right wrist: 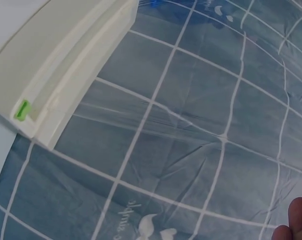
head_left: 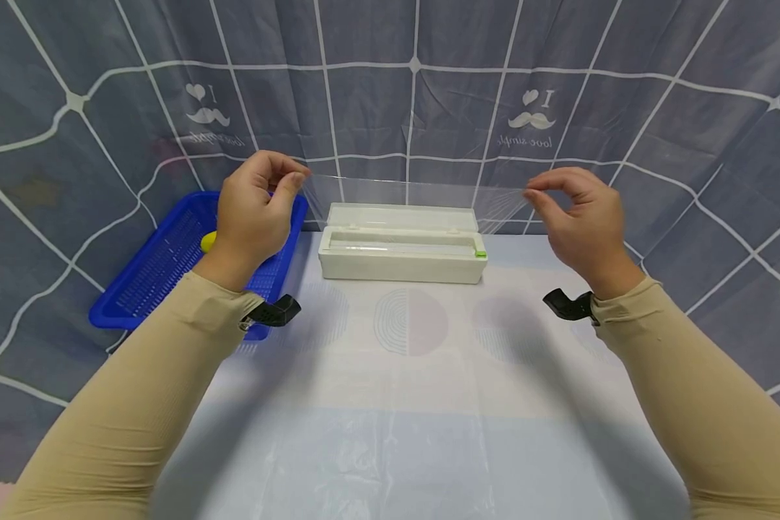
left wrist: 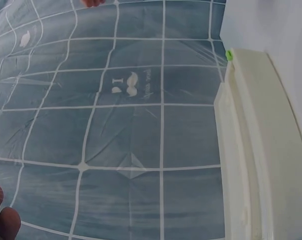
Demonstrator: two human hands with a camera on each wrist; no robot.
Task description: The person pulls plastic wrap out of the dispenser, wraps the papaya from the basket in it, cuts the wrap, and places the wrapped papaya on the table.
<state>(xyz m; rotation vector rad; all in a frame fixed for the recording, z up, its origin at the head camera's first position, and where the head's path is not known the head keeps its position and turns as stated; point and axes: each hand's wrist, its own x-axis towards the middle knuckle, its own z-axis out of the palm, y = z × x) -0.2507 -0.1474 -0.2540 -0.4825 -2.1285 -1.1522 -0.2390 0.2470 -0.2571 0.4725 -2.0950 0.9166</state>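
Note:
A sheet of clear plastic wrap [head_left: 403, 189] stretches between my two raised hands, above and behind a white cling-film dispenser box [head_left: 403, 264]. My left hand [head_left: 258, 209] pinches one upper corner between thumb and fingers, and my right hand [head_left: 581, 220] pinches the other. The film's top edge runs nearly level, with creases gathering toward the right hand. The box stands on the table with its lid [head_left: 403, 216] raised at the back. A small green slider [head_left: 481, 254] sits at its right end. In the left wrist view, the film [left wrist: 135, 135] spreads out from the box.
On the left stands a blue plastic basket [head_left: 169, 253] with something yellow [head_left: 208, 241] inside, partly behind the left wrist. A white patterned cloth [head_left: 390, 383] covers the table. Behind it hangs a grey curtain [head_left: 370, 108] with white grid lines. Black straps [head_left: 568, 305] circle both wrists.

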